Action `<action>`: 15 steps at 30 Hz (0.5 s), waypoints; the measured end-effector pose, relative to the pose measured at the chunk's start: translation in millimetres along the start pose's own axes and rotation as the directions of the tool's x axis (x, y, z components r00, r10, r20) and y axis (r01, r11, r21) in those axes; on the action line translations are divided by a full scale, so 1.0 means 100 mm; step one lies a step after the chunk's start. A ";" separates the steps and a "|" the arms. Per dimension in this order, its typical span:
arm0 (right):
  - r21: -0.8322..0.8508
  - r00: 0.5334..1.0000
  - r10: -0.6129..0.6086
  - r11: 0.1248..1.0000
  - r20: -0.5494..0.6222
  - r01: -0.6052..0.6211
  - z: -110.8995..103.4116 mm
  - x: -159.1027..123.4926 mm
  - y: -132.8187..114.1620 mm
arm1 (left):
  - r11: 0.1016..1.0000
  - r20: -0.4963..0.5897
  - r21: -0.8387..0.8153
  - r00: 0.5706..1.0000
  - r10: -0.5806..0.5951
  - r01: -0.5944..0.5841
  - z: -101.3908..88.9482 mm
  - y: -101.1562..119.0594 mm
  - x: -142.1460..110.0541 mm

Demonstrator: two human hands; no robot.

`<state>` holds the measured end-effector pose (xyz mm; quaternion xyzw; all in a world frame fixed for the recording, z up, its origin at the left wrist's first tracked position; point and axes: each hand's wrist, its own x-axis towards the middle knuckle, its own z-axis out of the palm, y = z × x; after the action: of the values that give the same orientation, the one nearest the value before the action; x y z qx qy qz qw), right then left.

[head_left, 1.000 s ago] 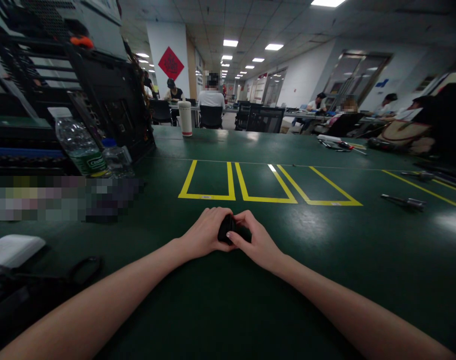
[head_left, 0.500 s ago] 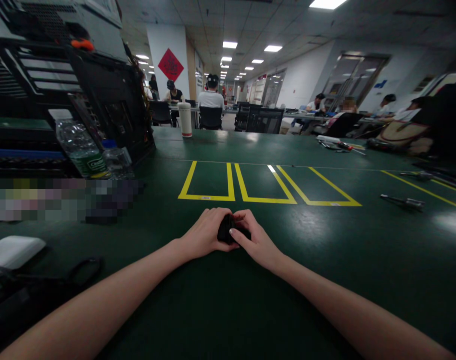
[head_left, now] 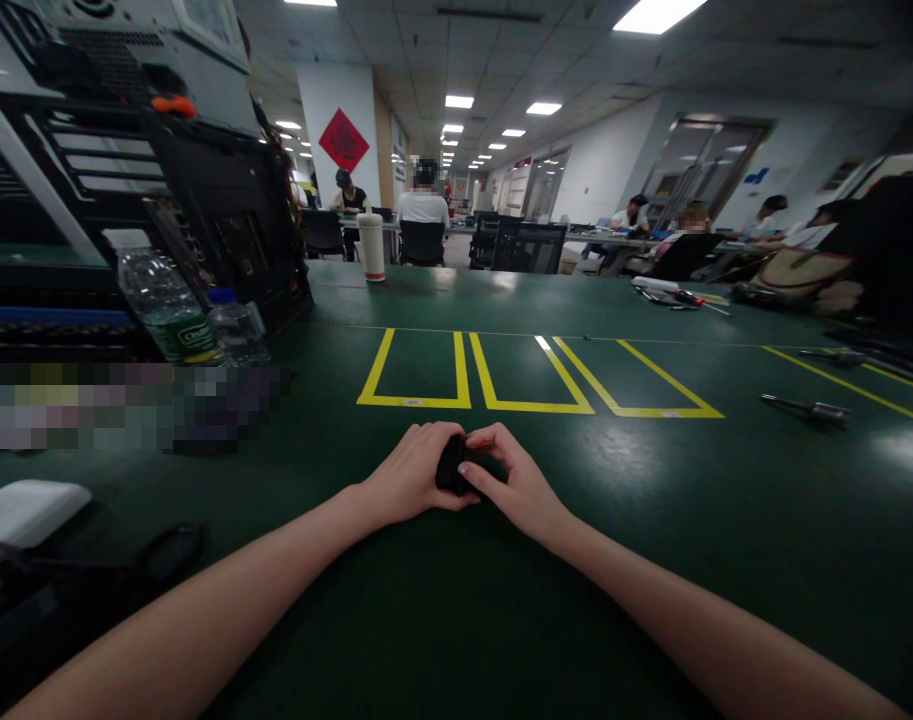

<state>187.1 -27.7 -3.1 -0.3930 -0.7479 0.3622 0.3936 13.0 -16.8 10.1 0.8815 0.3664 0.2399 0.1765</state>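
A small black object point(head_left: 450, 466) with a rounded, blocky shape sits between my two hands, just above or on the green tabletop; its kind cannot be made out. My left hand point(head_left: 411, 468) is wrapped round its left side, fingers over the top and thumb below. From the right, my right hand point(head_left: 512, 480) is bent towards it, with thumb and fingertips at its right edge. Part of the object is hidden by my fingers. Both forearms reach in from the lower corners.
Yellow tape outlines point(head_left: 415, 403) mark the green table point(head_left: 456, 620) beyond my hands. Bottles point(head_left: 163, 300) and a computer case point(head_left: 238, 220) stand left, near a white item point(head_left: 28, 510). A cup point(head_left: 371, 245) stands farther back. A metal tool point(head_left: 808, 408) lies right. People sit beyond.
The scene sits slightly lower, as my head tilted up a little. Dark material showing behind my right thumb is less visible now. My hands keep nearly the same place around the black object.
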 end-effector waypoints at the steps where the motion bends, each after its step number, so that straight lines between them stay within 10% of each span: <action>1: 0.024 1.000 0.027 0.999 0.010 -0.027 0.00 0.00 0.00 | 1.000 -0.006 0.004 1.000 -0.004 0.004 0.02 -0.01 0.00; 15: -0.083 0.995 -0.094 0.992 0.010 0.095 -0.02 -0.02 0.01 | 1.000 -0.016 -0.009 1.000 0.011 -0.011 -0.01 0.01 -0.01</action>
<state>189.9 -28.2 -3.1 -0.3721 -0.7813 0.3129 0.3915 12.1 -17.9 11.3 0.8806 0.3619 0.2498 0.1764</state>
